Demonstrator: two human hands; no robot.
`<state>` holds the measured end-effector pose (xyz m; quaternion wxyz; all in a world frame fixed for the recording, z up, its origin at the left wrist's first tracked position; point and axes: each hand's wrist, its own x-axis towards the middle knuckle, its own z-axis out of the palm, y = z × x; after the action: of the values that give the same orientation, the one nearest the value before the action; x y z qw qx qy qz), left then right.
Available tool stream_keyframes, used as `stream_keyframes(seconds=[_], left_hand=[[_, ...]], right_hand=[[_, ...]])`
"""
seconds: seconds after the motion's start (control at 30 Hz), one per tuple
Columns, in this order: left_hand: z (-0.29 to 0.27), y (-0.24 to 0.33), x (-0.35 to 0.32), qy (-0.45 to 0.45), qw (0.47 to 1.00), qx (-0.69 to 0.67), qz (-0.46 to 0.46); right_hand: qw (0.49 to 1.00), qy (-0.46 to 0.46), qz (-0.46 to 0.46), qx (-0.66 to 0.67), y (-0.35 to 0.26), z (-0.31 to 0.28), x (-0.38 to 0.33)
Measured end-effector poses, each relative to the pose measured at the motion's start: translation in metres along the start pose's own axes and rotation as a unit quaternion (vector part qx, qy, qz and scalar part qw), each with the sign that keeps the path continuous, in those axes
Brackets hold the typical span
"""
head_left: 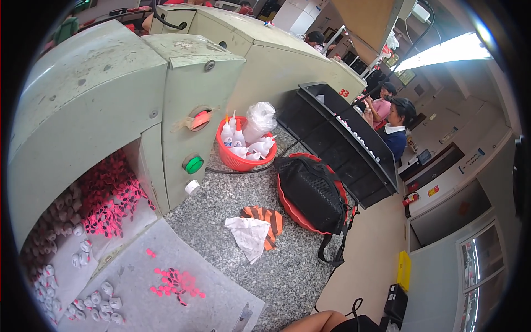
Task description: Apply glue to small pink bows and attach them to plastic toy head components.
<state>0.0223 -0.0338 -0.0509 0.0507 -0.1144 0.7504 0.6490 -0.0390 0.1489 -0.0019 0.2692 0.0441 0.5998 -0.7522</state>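
Note:
Neither of my hands shows. A piece of bare skin, perhaps my arm (314, 322), crosses the lower edge beside black cloth. On a grey sheet (215, 279) at the near left lies a loose cluster of small pink pieces (178, 283), some with dark parts. Several small white rounded parts (100, 303) sit left of them. Further in, under the hood of a pale green machine (105, 72), are a heap of pink and black pieces (113, 193) and more white parts (60, 213).
On the speckled tabletop (207, 207) are a white cloth (247, 237), an orange-and-black striped cloth (271, 222), a red basket (238, 161) of white squeeze bottles, and a black bag (312, 191) in a red basket. A black crate (337, 146) stands behind. Co-workers (395, 124) are at the far right.

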Motion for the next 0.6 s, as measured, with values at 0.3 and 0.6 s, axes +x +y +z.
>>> stream_keyframes(seconds=[0.3, 0.6], left_hand=[[0.011, 0.008, 0.001, 0.01, 0.995, -0.085, 0.05], [0.011, 0.011, 0.0, 0.033, 0.994, -0.094, 0.046]], right_hand=[[0.999, 0.004, -0.001, -0.035, -0.004, 0.0, -0.003], [0.998, -0.026, -0.051, -0.016, -0.002, 0.001, -0.003]])
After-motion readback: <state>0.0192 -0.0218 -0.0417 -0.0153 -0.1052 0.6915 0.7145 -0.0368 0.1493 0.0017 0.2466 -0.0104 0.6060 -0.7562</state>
